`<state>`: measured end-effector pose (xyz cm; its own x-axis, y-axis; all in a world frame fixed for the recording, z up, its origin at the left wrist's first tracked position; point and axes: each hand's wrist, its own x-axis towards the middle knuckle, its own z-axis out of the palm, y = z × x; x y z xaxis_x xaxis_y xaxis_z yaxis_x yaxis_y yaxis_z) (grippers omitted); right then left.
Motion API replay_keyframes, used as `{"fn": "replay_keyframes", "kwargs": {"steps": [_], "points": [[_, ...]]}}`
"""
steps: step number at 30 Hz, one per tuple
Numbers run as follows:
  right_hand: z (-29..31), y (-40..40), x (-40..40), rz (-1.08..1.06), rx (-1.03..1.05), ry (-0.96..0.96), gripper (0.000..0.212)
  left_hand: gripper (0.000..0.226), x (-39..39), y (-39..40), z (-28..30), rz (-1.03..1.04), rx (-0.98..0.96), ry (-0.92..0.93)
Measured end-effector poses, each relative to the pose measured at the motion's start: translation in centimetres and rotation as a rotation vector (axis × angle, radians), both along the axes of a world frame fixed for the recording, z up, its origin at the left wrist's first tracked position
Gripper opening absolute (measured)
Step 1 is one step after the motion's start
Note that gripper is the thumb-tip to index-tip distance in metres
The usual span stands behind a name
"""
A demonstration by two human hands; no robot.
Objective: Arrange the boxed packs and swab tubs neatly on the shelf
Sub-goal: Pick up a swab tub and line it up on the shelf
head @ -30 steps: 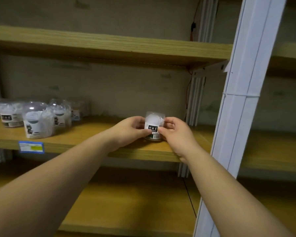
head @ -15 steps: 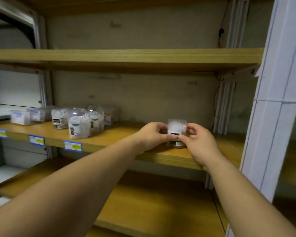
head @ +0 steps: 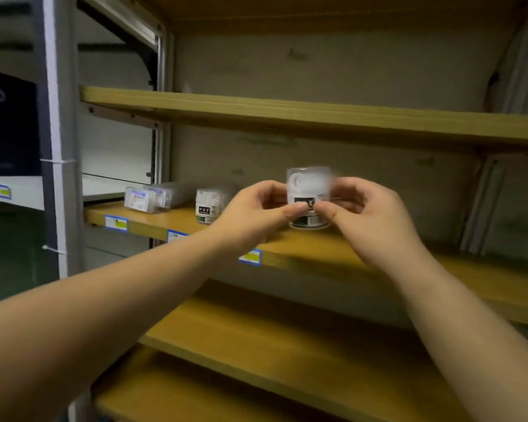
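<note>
A clear swab tub (head: pixel 309 185) with white swabs and a black label is held between both hands, just above the middle wooden shelf (head: pixel 333 254). My left hand (head: pixel 250 216) pinches its left side with thumb and fingers. On the tub's right side my right hand (head: pixel 369 217) grips it the same way. Another swab tub (head: pixel 208 205) stands on the shelf to the left, partly hidden behind my left hand. Two clear boxed packs (head: pixel 148 197) lie further left on the same shelf.
Blue and yellow price tags (head: pixel 116 223) line the shelf's front edge. A grey metal upright (head: pixel 57 141) stands at the left, with another shelf unit beyond it. Wooden shelves run above (head: pixel 287 112) and below (head: pixel 287 345).
The view has swung left and the image is blurred. Both hands have carried the tub leftward along the shelf, closer to the other tubs and lifted slightly.
</note>
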<state>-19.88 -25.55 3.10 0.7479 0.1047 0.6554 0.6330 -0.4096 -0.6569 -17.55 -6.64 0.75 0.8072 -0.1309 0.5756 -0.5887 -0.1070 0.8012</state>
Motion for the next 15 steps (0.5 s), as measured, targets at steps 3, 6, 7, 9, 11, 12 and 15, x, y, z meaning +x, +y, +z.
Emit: {"fn": "replay_keyframes", "kwargs": {"steps": [3, 6, 7, 9, 11, 12, 15], "points": [[-1.0, 9.7, 2.0, -0.031, -0.026, 0.002, 0.030, 0.035, 0.8, 9.7, 0.0, -0.004, 0.091, 0.020], [-3.5, 18.2, 6.0, -0.098, -0.046, 0.088, 0.025, 0.031, 4.0, 17.7, -0.6, 0.085, 0.320, 0.082], [-4.2, 20.1, 7.4, -0.112, -0.048, 0.117, 0.023, 0.031, 5.3, 19.6, -1.1, 0.106, 0.371, 0.102], [-5.3, 22.7, 9.4, -0.146, -0.057, 0.178, 0.025, 0.032, 7.6, 21.8, -2.0, 0.109, 0.410, 0.142], [-6.1, 23.7, 10.8, -0.163, -0.054, 0.226, 0.030, 0.034, 10.1, 22.9, -2.9, 0.113, 0.435, 0.131], [-6.4, 23.9, 11.2, -0.162, -0.045, 0.236, 0.031, 0.036, 11.1, 23.2, -3.2, 0.119, 0.452, 0.109], [-7.1, 24.2, 12.1, -0.195, -0.036, 0.253, 0.032, 0.036, 13.1, 23.6, -3.8, 0.108, 0.483, 0.078]]}}
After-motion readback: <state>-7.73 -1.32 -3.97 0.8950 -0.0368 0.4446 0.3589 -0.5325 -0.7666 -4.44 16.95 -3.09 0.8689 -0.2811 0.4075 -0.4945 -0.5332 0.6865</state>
